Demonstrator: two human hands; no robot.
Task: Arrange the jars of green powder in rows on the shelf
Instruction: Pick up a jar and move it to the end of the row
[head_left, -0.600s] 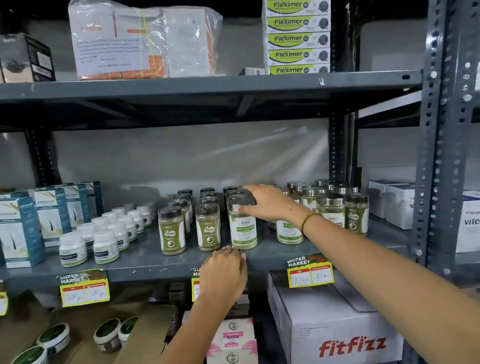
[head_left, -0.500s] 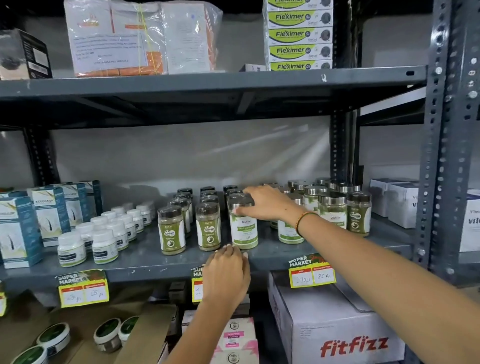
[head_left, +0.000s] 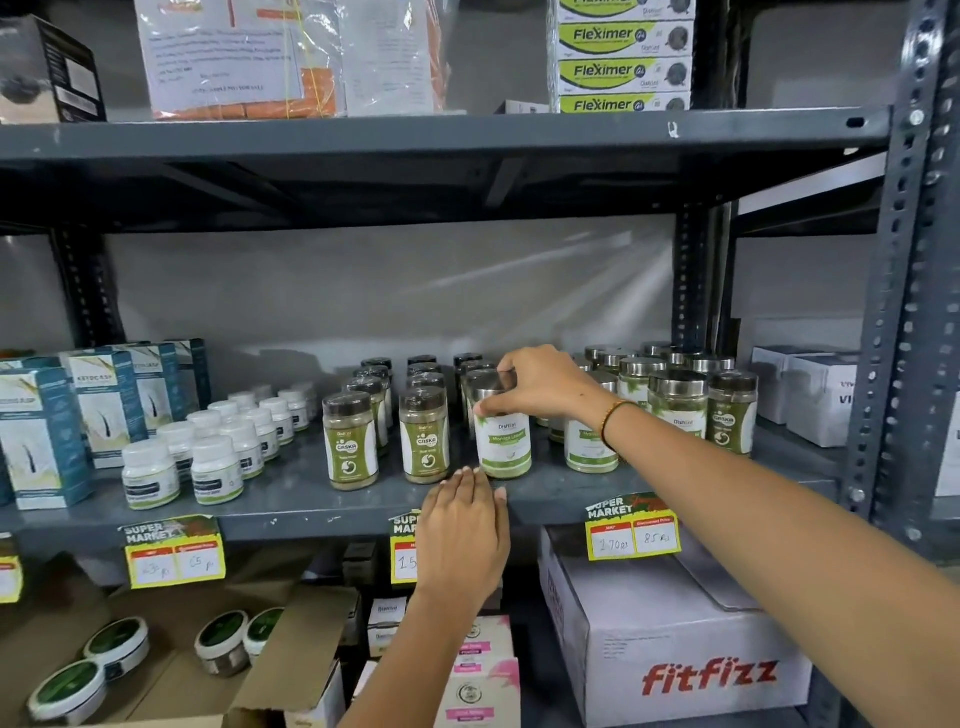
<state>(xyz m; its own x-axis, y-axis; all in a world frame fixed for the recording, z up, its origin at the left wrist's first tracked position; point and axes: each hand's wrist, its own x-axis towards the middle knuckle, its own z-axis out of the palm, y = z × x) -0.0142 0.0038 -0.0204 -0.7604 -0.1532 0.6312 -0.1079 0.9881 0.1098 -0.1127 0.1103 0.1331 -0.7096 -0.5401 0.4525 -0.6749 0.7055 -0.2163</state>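
Observation:
Jars of green powder stand on the grey middle shelf (head_left: 311, 506). My right hand (head_left: 540, 387) grips the steel lid of a white-labelled jar (head_left: 504, 441) standing at the front of the third row. To its left, two rows of dark-lidded jars run back, fronted by one jar (head_left: 350, 441) and another (head_left: 426, 439). More steel-lidded jars (head_left: 675, 405) cluster to the right, behind my forearm. My left hand (head_left: 462, 535) rests flat, fingers together, on the shelf's front edge just below the held jar.
Small white bottles (head_left: 213, 457) and blue boxes (head_left: 41, 436) fill the shelf's left. White boxes (head_left: 815, 395) sit at the far right beyond the upright post (head_left: 893, 312). A Fitfizz carton (head_left: 675, 639) and an open cardboard box of tins (head_left: 119, 649) lie below.
My right hand has shifted from lying over the jar's lid to pinching its side near the top. The camera has tilted slightly; my left hand stays on the shelf edge.

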